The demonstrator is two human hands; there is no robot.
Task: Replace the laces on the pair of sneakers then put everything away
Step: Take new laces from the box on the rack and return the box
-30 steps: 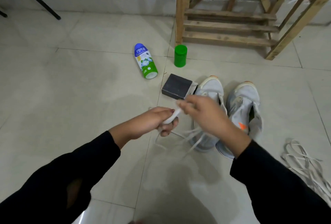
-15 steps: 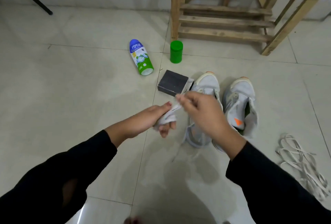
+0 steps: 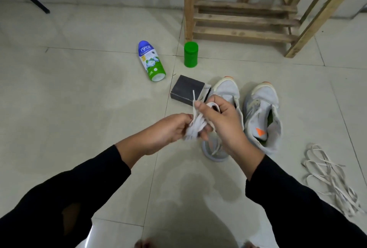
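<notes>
Two pale grey sneakers stand side by side on the tiled floor, the left sneaker (image 3: 228,89) partly behind my hands and the right sneaker (image 3: 262,112) showing an orange mark. My left hand (image 3: 168,130) grips a gathered bundle of white lace (image 3: 195,126). My right hand (image 3: 220,120) pinches a loop of the same lace, whose tip sticks up above my fingers. A loose pile of white laces (image 3: 329,180) lies on the floor at the right.
A dark box (image 3: 186,90) sits just left of the sneakers. A blue-and-green bottle (image 3: 152,61) lies on its side; a green container (image 3: 191,54) stands upright. A wooden rack (image 3: 248,9) stands by the wall. A black pole foot (image 3: 39,6) is far left.
The dangling lace has been drawn up off the floor and gathered into a bundle in my left hand. My right hand has wound a loop round it.
</notes>
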